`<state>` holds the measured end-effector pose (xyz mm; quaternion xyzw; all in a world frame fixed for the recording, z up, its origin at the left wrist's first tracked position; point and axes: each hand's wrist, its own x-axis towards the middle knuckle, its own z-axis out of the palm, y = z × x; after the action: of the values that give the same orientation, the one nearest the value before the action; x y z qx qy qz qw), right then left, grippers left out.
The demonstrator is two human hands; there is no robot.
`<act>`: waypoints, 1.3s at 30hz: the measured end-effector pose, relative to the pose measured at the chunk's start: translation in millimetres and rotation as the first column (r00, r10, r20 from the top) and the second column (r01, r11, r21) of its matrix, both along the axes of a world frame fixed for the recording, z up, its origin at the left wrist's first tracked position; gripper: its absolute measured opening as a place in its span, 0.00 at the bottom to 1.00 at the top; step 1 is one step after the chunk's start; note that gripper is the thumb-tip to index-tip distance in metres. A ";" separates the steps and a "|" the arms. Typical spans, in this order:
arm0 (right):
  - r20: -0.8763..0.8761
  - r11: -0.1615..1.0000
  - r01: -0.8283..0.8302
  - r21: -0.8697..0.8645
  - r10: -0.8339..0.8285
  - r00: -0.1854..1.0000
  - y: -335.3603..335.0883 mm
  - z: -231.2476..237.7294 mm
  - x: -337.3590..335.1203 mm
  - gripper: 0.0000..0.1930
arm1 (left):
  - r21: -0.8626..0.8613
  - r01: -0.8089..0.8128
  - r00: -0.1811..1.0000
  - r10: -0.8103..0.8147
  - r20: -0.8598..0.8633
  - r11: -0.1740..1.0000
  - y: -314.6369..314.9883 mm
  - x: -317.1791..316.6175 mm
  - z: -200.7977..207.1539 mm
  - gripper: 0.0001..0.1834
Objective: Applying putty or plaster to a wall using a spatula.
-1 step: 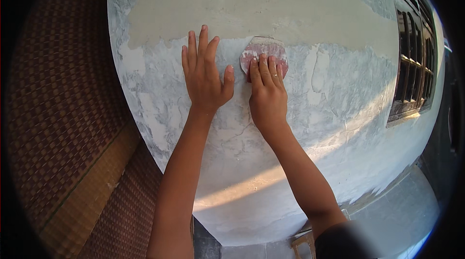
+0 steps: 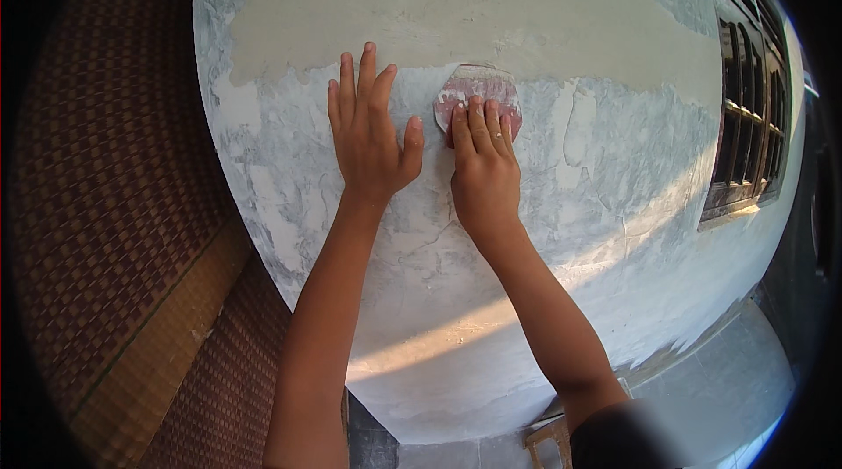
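Observation:
Fingers spread, my left hand point(image 2: 373, 140) is stretched out against the plastered wall point(image 2: 412, 285) and holds nothing. To its right, my right hand point(image 2: 484, 166) grips a flat reddish putty scraper point(image 2: 478, 88), smeared with pale filler and laid against the wall. My fingers lie over the scraper's lower half; the thumb is hidden. The scraper's upper edge meets the lower border of a broad grey-beige patch of filler point(image 2: 438, 4). Around both hands the wall is mottled blue-grey and white.
A woven brown mat or panel point(image 2: 114, 145) with a tan band stands along the left. At the right is a dark wooden window frame point(image 2: 745, 118) with bars. Below lie grey floor tiles point(image 2: 447, 454) and part of a wooden object point(image 2: 551, 447). Sunlight crosses the lower wall diagonally.

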<state>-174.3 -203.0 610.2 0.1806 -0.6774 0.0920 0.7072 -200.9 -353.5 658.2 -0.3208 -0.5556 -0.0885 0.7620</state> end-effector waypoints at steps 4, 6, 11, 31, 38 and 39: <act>0.046 0.995 0.075 0.068 -0.078 0.996 3.0 2.6 2.4 0.24 | 0.001 0.019 1.000 -0.019 -0.014 1.000 1.3 -4.9 2.3 0.27; 0.068 0.991 0.103 0.090 -0.109 0.992 4.6 1.3 3.8 0.24 | 0.009 0.011 0.999 -0.011 -0.039 1.000 3.6 -4.8 6.6 0.26; 0.048 0.980 0.130 0.150 -0.138 0.989 14.3 -10.2 7.1 0.24 | 0.046 0.074 0.991 -0.068 -0.119 0.996 23.5 -4.5 27.6 0.24; 0.212 0.905 -0.345 0.250 0.297 0.931 97.3 144.3 84.7 0.35 | 0.062 -0.014 0.995 0.020 -0.097 0.998 29.5 -11.8 21.8 0.21; 0.127 0.902 -0.256 0.346 0.226 0.966 98.0 154.4 21.1 0.33 | 0.065 -0.018 0.995 0.025 -0.099 0.998 29.1 -13.3 20.6 0.21; 0.070 0.943 -0.209 0.257 0.198 0.978 105.2 162.3 15.9 0.33 | 0.065 -0.016 0.994 0.022 -0.103 0.998 30.6 -12.8 21.9 0.21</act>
<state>-158.5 -97.7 772.4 0.3398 -0.6763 0.0776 0.6489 -213.7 -322.8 680.1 -0.2949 -0.5150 -0.0823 0.8006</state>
